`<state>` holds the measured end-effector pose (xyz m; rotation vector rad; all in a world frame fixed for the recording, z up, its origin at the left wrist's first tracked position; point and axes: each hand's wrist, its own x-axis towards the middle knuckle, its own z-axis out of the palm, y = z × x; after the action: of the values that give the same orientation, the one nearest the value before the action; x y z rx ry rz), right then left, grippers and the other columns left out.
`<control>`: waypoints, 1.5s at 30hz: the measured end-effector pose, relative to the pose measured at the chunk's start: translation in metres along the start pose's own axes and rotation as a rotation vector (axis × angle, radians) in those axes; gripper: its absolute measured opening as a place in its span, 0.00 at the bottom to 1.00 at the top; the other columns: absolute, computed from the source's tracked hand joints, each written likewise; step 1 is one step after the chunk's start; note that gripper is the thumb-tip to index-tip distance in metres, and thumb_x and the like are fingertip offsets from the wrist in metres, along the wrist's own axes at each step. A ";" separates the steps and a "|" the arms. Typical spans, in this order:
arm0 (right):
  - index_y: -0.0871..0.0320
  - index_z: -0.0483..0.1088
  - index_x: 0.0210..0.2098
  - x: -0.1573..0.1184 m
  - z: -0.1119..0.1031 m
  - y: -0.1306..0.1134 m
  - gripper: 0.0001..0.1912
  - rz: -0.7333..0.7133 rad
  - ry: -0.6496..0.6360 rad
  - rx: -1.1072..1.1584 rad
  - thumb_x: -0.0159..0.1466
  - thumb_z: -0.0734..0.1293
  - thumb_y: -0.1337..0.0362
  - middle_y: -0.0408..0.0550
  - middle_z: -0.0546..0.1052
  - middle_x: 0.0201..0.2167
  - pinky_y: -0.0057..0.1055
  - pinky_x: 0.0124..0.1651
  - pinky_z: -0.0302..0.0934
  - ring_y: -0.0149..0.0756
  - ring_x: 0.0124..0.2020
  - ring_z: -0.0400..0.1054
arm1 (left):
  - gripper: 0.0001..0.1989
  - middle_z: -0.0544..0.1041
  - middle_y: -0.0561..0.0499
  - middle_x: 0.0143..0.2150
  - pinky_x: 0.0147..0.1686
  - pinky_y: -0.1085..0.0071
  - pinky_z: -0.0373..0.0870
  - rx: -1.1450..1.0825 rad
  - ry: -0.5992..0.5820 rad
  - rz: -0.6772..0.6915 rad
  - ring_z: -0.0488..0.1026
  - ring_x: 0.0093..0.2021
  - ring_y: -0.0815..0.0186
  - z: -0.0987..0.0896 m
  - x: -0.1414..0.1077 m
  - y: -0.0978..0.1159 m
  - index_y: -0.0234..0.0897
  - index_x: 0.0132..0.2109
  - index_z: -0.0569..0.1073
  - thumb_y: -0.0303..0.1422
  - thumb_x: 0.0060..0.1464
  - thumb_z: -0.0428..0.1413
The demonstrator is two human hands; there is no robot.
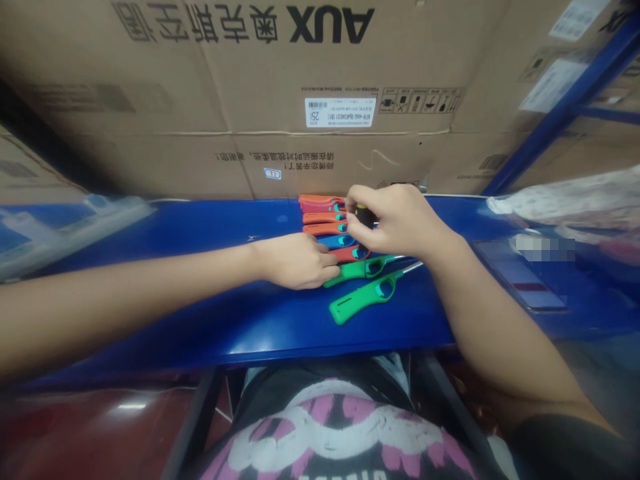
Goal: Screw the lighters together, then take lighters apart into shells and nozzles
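Several long-necked lighters lie in a column on the blue table. The lowest green lighter is angled, its metal neck toward the right. Above it lies another green lighter, partly under the fingers of my left hand. Those fingers are curled down at the handles of this lighter and a red lighter. A blue lighter, an orange lighter and further orange-red lighters lie higher up. My right hand is closed in a pinch at their trigger ends, around a dark object with some yellow.
Large cardboard boxes stand behind the blue table. A phone and whitish patterned cloth are at the right. Clear plastic packaging lies at the left. A blue metal post rises at the right.
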<state>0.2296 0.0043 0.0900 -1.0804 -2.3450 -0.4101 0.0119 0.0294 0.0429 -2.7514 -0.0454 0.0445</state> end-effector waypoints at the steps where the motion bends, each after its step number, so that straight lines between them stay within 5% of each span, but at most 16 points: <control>1: 0.56 0.73 0.36 0.000 0.000 0.000 0.11 -0.002 0.003 0.002 0.60 0.60 0.61 0.43 0.75 0.21 0.30 0.28 0.44 0.35 0.23 0.64 | 0.09 0.76 0.46 0.33 0.26 0.65 0.62 0.004 0.010 0.000 0.72 0.32 0.59 0.000 -0.001 0.001 0.37 0.40 0.71 0.32 0.65 0.48; 11: 0.56 0.72 0.36 0.001 -0.001 -0.001 0.11 0.008 -0.012 0.018 0.60 0.60 0.61 0.43 0.75 0.22 0.30 0.29 0.45 0.35 0.24 0.65 | 0.12 0.75 0.46 0.34 0.28 0.65 0.64 -0.035 0.051 0.027 0.71 0.29 0.62 0.009 0.003 0.001 0.37 0.39 0.70 0.29 0.67 0.43; 18: 0.56 0.72 0.36 0.000 -0.001 0.000 0.10 0.004 -0.016 0.019 0.60 0.60 0.61 0.44 0.76 0.23 0.30 0.29 0.45 0.36 0.24 0.65 | 0.16 0.72 0.48 0.24 0.24 0.67 0.60 -0.059 0.068 -0.036 0.67 0.22 0.64 0.006 0.008 0.001 0.36 0.30 0.69 0.28 0.66 0.45; 26: 0.56 0.72 0.36 0.001 -0.001 0.000 0.10 0.013 -0.013 0.011 0.59 0.60 0.61 0.44 0.75 0.22 0.30 0.29 0.45 0.36 0.24 0.64 | 0.06 0.77 0.43 0.39 0.31 0.64 0.65 -0.103 0.037 -0.022 0.73 0.35 0.58 -0.001 0.001 0.003 0.37 0.41 0.71 0.28 0.60 0.50; 33: 0.56 0.72 0.35 0.001 0.000 -0.001 0.10 0.001 -0.003 0.005 0.59 0.60 0.62 0.43 0.75 0.22 0.30 0.29 0.45 0.35 0.24 0.65 | 0.06 0.76 0.46 0.33 0.28 0.65 0.64 -0.091 0.001 -0.026 0.72 0.30 0.61 0.004 0.003 0.002 0.36 0.38 0.71 0.27 0.62 0.49; 39: 0.55 0.72 0.35 0.001 -0.001 0.000 0.10 0.005 -0.017 -0.005 0.59 0.60 0.61 0.43 0.75 0.22 0.30 0.29 0.45 0.36 0.24 0.65 | 0.17 0.73 0.48 0.25 0.24 0.67 0.60 -0.005 0.029 -0.106 0.70 0.24 0.64 0.007 0.005 0.003 0.36 0.30 0.70 0.33 0.67 0.45; 45: 0.56 0.72 0.35 0.001 0.000 0.000 0.09 0.000 -0.004 -0.006 0.59 0.61 0.62 0.43 0.75 0.22 0.30 0.28 0.44 0.35 0.24 0.65 | 0.12 0.77 0.45 0.35 0.25 0.67 0.60 0.015 0.114 -0.115 0.71 0.28 0.62 0.001 0.001 0.007 0.35 0.38 0.72 0.34 0.65 0.47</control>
<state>0.2293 0.0047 0.0905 -1.0846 -2.3492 -0.4158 0.0134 0.0235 0.0391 -2.7254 -0.1715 -0.1427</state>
